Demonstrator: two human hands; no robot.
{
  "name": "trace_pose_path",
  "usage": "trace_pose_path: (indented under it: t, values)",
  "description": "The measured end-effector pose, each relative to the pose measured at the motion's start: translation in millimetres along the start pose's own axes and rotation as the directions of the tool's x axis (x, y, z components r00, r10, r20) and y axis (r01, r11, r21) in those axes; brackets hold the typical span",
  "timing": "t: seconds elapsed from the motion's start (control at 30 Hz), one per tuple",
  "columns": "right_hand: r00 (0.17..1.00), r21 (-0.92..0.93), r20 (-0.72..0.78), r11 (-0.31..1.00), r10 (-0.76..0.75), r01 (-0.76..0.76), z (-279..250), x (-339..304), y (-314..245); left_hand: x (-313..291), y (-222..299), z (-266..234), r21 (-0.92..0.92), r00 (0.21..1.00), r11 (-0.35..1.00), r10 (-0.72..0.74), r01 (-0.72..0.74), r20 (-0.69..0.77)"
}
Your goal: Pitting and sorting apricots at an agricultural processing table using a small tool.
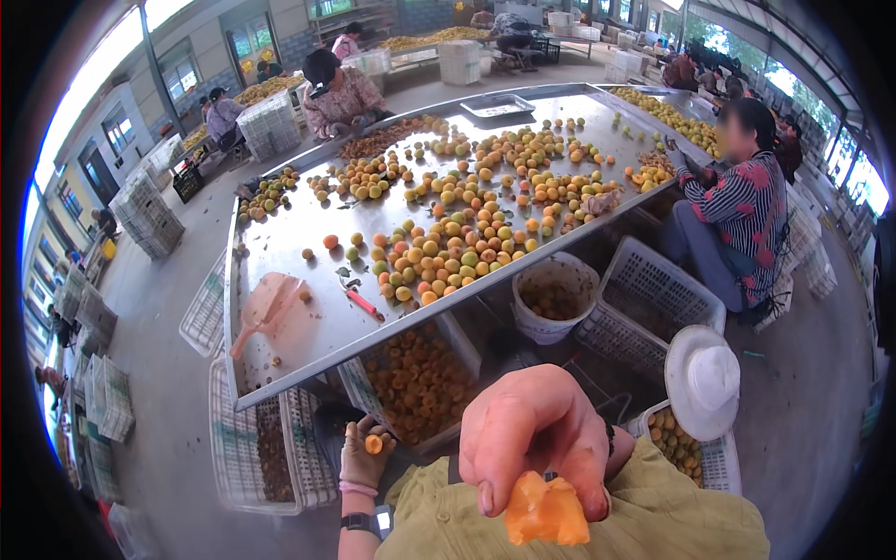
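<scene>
Apricot half (547, 511) in hands; crate (464, 347) of halved apricots (417, 381) below.

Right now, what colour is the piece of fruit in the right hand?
Orange: the apricot piece, pinched in the right hand, shows bright orange flesh, best seen in the head view.

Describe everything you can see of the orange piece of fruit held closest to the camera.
The orange piece of opened fruit sits low in the picture, very close to the camera. Its flesh looks soft, moist and bright orange, with lighter creases and an uneven, folded outline, as if split open; no stone shows. The person's right hand pinches its top edge from above between thumb and fingers, so it hangs below the fingertips. Behind it lies an olive-green cloth sleeve. Nothing else touches it.
</scene>
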State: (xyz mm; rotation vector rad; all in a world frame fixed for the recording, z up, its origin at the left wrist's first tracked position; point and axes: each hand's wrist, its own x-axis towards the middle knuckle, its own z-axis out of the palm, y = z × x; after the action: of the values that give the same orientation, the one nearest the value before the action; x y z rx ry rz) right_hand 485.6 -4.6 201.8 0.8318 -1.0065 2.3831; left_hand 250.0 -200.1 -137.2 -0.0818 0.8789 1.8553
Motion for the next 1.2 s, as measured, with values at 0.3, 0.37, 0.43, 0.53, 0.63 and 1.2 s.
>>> trace_pose_path:
  t: [0.3, 0.37, 0.43, 0.53, 0.63, 1.2]
  values:
    - [0.973, 0.167, 0.202, 0.983, -0.114, 0.081, -7, 1, 18, -4, -1, 19, 0.057, 0.997, 0.997, 0.057, -0.054, -0.055]
    - [0.972, 0.142, 0.215, 0.988, -0.098, 0.068, -8, 1, 19, -7, 3, 22, 0.059, 0.999, 0.998, 0.027, -0.026, -0.018]
    - [0.968, 0.131, 0.229, 0.989, -0.102, 0.073, -9, 2, 20, -8, 5, 24, 0.065, 1.000, 0.998, 0.026, -0.025, -0.018]
    - [0.965, 0.116, 0.234, 0.989, -0.117, 0.092, -9, 4, 25, -8, 5, 22, 0.049, 1.000, 0.999, 0.003, -0.003, -0.013]
    - [0.967, 0.169, 0.238, 0.984, -0.095, 0.055, -5, 4, 31, -5, 4, 16, -0.011, 1.000, 1.000, -0.017, 0.017, 0.014]
    - [0.952, 0.284, 0.282, 0.958, -0.119, 0.036, -2, 7, 56, -5, 4, 19, 0.033, 1.000, 0.999, 0.002, -0.002, -0.001]
